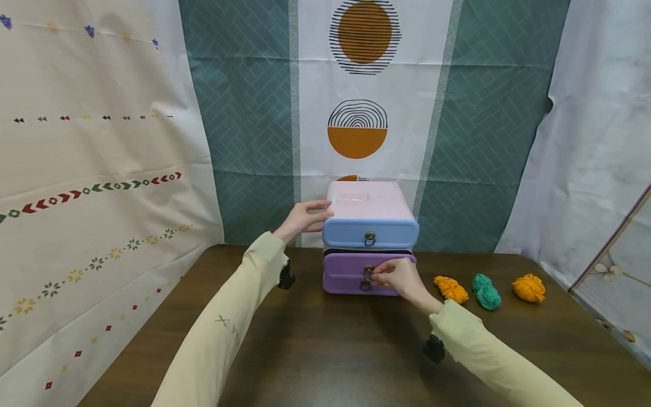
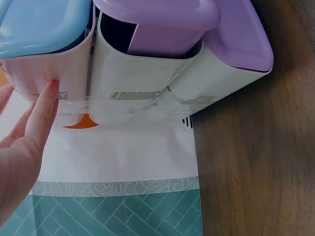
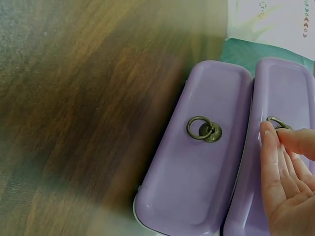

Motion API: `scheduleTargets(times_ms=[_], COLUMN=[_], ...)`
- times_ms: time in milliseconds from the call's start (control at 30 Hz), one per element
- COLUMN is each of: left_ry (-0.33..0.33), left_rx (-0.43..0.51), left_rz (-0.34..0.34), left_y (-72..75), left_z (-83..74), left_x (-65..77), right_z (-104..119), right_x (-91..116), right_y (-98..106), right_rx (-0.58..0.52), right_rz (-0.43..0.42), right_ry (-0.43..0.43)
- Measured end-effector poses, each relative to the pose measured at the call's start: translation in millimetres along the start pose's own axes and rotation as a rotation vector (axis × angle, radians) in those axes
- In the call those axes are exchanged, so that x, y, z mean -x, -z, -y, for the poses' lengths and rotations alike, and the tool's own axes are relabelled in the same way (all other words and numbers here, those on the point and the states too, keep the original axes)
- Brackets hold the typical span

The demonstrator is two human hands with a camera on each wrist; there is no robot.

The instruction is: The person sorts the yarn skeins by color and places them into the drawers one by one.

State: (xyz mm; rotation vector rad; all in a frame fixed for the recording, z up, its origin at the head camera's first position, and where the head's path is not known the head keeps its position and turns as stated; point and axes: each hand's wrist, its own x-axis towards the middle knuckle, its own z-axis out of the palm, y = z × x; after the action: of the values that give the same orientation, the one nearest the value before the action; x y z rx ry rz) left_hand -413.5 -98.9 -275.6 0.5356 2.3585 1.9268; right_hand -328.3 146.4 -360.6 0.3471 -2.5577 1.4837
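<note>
A small chest of stacked drawers stands at the back of the table, with a pink top (image 1: 373, 200). Its top drawer (image 1: 343, 233) has a blue front. Below are a purple middle drawer (image 1: 342, 263), pulled partly out, and a purple bottom drawer (image 3: 179, 187) with a hanging ring (image 3: 198, 128). My right hand (image 1: 404, 278) pinches the middle drawer's metal ring pull (image 3: 279, 122) between thumb and fingers. My left hand (image 1: 301, 219) touches the chest's upper left side, its fingertips on the pink casing (image 2: 69, 73) in the left wrist view.
Right of the chest lie an orange yarn bundle (image 1: 451, 289), a green yarn bundle (image 1: 486, 291) and another orange one (image 1: 529, 288). A patterned curtain (image 1: 254, 141) hangs behind the brown table (image 1: 325, 350). Cloth also hangs at both sides.
</note>
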Motion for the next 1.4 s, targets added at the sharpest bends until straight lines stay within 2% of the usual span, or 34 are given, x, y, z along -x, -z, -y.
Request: scheduleTargets(times_ms=[367, 733, 1000, 1400], left_ry=[-0.003, -0.03, -0.025, -0.02], left_rx=[-0.002, -0.014, 0.003, -0.011], left_rz=[-0.001, -0.002, 0.011, 0.011], left_y=[0.6, 0.9, 0.9, 0.6], left_z=[2.9, 3.4, 1.9, 0.4], left_x=[-0.1, -0.5, 0.4, 1.0], right_z=[3, 5, 9, 9], right_x=[10, 13, 17, 26], right_y=[-1, 1, 0, 3], right_rx=[-0.102, -0.147, -0.142, -0.119], right_rz=[0.035, 0.071, 0.068, 0.1], right_ry=[0.008, 0.018, -0.023, 0.017])
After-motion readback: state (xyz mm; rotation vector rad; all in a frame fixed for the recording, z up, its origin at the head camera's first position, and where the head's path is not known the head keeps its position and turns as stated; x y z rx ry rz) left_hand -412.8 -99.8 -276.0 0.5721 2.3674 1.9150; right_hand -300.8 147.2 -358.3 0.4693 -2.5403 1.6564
